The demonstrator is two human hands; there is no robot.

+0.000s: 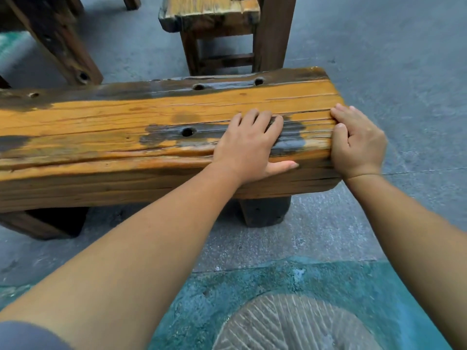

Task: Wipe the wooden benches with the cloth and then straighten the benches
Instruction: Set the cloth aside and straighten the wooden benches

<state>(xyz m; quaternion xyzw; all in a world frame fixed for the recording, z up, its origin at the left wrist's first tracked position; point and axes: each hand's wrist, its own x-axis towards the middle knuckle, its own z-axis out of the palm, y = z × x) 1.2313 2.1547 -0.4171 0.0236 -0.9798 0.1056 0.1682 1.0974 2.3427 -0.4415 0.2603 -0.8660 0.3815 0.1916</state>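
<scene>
Head view: at the upper left, a dark wooden leg (58, 41) slants across the grey floor (404, 59). In the lower left corner a grey sleeve (25, 334) shows, and the bare left arm reaches up from it toward the centre. A bench (113, 122) runs from the left edge to right of centre, its orange top worn with dark patches and holes. Behind it, at top centre, stands a second bench (209, 13). The left hand (249, 145) lies palm down on the bench top near its right end, fingers straight and slightly spread, thumb stretched along the front edge. The right hand (358, 145) clasps the bench's right end, palm against the end face, fingers curled over onto the top, thumb pressed down beside them. At the bottom, right of centre, a grooved stone disc (290, 324) sits in a teal patch.
</scene>
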